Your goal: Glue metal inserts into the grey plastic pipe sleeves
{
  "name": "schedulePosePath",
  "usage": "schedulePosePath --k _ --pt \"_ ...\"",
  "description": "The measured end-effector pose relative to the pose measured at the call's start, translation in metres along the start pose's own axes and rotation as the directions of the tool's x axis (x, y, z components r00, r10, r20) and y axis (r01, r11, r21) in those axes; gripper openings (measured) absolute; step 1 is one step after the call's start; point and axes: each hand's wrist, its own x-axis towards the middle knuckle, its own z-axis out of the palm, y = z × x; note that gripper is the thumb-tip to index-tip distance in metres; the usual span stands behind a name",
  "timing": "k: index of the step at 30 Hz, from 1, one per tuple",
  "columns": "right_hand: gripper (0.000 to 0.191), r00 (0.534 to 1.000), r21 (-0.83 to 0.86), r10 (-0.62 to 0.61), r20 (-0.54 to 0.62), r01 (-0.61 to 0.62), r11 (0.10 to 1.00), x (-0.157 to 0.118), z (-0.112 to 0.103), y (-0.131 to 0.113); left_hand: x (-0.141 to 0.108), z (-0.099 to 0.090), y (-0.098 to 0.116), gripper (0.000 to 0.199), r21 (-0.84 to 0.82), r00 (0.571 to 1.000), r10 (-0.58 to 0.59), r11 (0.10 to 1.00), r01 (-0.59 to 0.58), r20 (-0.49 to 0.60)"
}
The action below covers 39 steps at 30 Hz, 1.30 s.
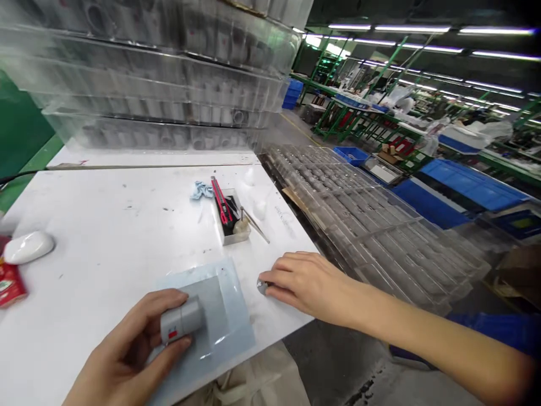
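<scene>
A short grey plastic cylinder [183, 320] with a small red mark lies between the thumb and fingers of my left hand [129, 352]. It is held just over a pale blue sheet [240, 324] with a grey square in its middle. To the right of that sheet, my right hand [304, 285] pinches a small round shiny piece [261, 286] at the white tabletop. The fingers cover part of this piece, so I cannot tell its exact kind.
A small open box [236, 238] holds a red utility knife [220, 200], beside a crumpled blue cloth [202, 190]. Stacked clear bins [169, 107] of grey parts stand behind. A white mouse-shaped object [29, 247] sits left. Clear trays [372, 225] lie right of the table.
</scene>
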Motion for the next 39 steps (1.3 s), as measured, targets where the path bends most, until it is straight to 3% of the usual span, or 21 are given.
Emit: schedulePosePath --k 6,11,14,16,20,22,25,32,39 --pt "0.025 0.995 0.055 0.094 -0.022 -0.092 0.994 -0.005 -0.001 0.0 0.002 0.001 0.026 0.048 -0.216 0.97 -0.184 0.952 0.217 0.161" --pt "0.015 0.992 0.139 0.126 -0.028 -0.121 0.983 0.001 0.002 -0.002 0.0 -0.003 0.028 0.046 -0.198 0.956 -0.206 0.948 0.248 0.211" --pt "0.008 0.972 0.301 0.178 -0.153 -0.126 0.945 0.01 0.002 -0.017 0.0 -0.003 0.029 0.047 -0.217 0.952 -0.231 0.937 0.274 0.202" --pt "0.01 0.939 0.485 0.241 -0.244 -0.097 0.869 0.017 0.006 -0.035 0.0 -0.003 0.031 0.047 -0.225 0.948 -0.246 0.931 0.289 0.201" --pt "0.021 0.861 0.794 0.404 -0.31 0.001 0.608 0.026 0.03 -0.074 0.0 -0.004 0.034 0.043 -0.195 0.949 -0.229 0.942 0.273 0.218" --pt "0.02 0.823 0.861 0.482 -0.3 0.015 0.509 0.029 0.043 -0.086 0.0 -0.005 0.034 0.043 -0.186 0.948 -0.23 0.944 0.272 0.22" --pt "0.019 0.793 0.903 0.55 -0.26 -0.002 0.429 0.032 0.056 -0.093 0.0 -0.006 0.032 0.043 -0.172 0.949 -0.235 0.947 0.273 0.212" --pt "0.024 0.844 0.95 0.51 -0.166 -0.002 0.312 0.032 0.06 -0.092 0.0 -0.007 0.032 0.047 -0.132 0.961 -0.216 0.962 0.239 0.172" --pt "0.028 0.837 0.939 0.508 -0.204 0.021 0.342 0.032 0.064 -0.093 0.0 -0.006 0.031 0.042 -0.129 0.961 -0.203 0.965 0.229 0.186"
